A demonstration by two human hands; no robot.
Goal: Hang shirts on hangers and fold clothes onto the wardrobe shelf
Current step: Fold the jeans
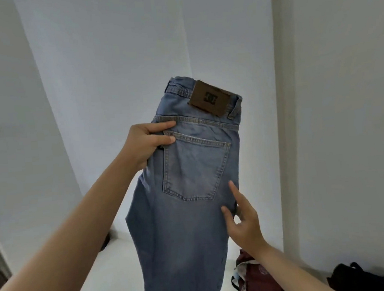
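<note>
Hands: L [148, 141] grips jeans [186, 202]; R [241, 219] fingertips touch; legs cropped.

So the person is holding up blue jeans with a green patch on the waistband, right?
Not quite. The head view shows the patch on the waistband is brown, not green. The rest holds: the left hand grips the blue jeans and holds them up.
</note>
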